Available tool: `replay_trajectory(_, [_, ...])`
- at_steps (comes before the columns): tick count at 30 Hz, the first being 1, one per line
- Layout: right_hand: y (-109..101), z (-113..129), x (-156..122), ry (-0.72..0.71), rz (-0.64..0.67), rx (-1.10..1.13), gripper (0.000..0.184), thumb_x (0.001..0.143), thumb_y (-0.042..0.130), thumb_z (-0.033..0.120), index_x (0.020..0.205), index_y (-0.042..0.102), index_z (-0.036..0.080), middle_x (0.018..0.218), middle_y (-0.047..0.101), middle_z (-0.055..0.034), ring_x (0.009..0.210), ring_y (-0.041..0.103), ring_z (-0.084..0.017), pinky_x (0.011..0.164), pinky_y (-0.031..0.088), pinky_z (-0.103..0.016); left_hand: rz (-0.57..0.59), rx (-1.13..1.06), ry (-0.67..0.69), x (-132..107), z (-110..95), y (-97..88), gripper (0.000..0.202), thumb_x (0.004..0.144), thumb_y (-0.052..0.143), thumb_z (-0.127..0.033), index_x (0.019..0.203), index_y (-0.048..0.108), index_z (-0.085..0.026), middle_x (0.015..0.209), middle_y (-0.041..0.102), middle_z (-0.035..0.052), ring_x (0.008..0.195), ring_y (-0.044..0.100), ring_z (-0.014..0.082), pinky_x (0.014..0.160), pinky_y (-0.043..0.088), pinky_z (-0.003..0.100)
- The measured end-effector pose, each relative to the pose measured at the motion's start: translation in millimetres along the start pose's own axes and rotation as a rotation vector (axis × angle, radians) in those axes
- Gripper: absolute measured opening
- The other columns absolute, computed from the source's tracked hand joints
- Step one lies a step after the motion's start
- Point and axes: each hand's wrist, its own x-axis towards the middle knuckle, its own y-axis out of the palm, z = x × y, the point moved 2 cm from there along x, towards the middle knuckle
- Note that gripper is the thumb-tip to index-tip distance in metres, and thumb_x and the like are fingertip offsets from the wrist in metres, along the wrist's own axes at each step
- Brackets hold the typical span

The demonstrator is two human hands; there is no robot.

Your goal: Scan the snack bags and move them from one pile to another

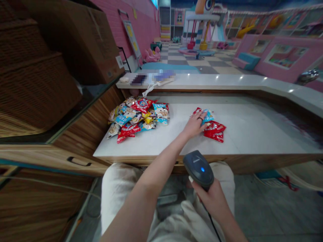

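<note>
My left hand [196, 123] reaches across the white desk with its fingers stretched out, resting on a blue snack bag [208, 116]. Partly under that hand, a bit of red packaging shows behind the fingers. Just to the right lie red snack bags [215, 131], touching the blue one. In my right hand [214, 198] is a dark grey barcode scanner [198, 169] with a blue light lit on top, held above my lap; its cable runs down. Farther left sits a heap of red, blue and yellow snack bags [138, 116].
On the raised white ledge [217, 80] behind the desk lie blurred phone-like items and a white cable [148, 90]. A cardboard box [83, 40] and wicker baskets [32, 77] stand at the left. A drawer handle [78, 161] is below them.
</note>
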Motion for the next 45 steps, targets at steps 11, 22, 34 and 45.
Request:
replay_trajectory(11, [8.5, -10.3, -1.9, 0.019, 0.052, 0.04, 0.032, 0.086, 0.073, 0.046, 0.063, 0.064, 0.026, 0.043, 0.056, -0.0004, 0.069, 0.074, -0.03, 0.062, 0.059, -0.031, -0.119, 0.382, -0.156, -43.0, 31.3, -68.4, 0.066, 0.1, 0.057, -0.022, 0.166, 0.047, -0.019, 0.178, 0.037, 0.0145, 0.167, 0.03, 0.0312, 0.138, 0.02, 0.054])
replay_trajectory(22, [14.6, -7.0, 0.4, 0.004, 0.053, 0.062, 0.03, 0.087, 0.074, 0.046, 0.066, 0.068, 0.025, 0.046, 0.061, -0.0022, 0.071, 0.076, -0.03, 0.056, 0.058, -0.029, -0.106, 0.516, -0.44, -60.8, 99.0, -116.4, 0.072, 0.096, 0.067, -0.024, 0.164, 0.05, -0.011, 0.178, 0.034, 0.02, 0.168, 0.026, 0.041, 0.137, 0.019, 0.059])
replay_trajectory(34, [23.1, 5.3, 1.5, -0.05, 0.09, 0.027, 0.031, 0.089, 0.071, 0.045, 0.065, 0.067, 0.025, 0.045, 0.061, -0.0016, 0.07, 0.077, -0.029, 0.06, 0.059, -0.029, -0.613, -1.166, -0.483, -154.5, 56.4, -107.4, 0.056, 0.101, 0.066, -0.054, 0.148, 0.066, -0.023, 0.151, 0.07, 0.0084, 0.155, 0.052, 0.0285, 0.132, 0.037, 0.044])
replay_trajectory(45, [43.7, 13.7, 9.1, -0.007, 0.144, 0.026, 0.022, 0.087, 0.073, 0.042, 0.075, 0.073, 0.023, 0.053, 0.07, -0.0038, 0.069, 0.078, -0.03, 0.059, 0.059, -0.03, -0.604, -1.299, -0.718, -189.9, 55.5, -95.9, 0.058, 0.092, 0.071, -0.072, 0.117, 0.078, -0.02, 0.122, 0.082, 0.0108, 0.134, 0.07, 0.032, 0.112, 0.058, 0.044])
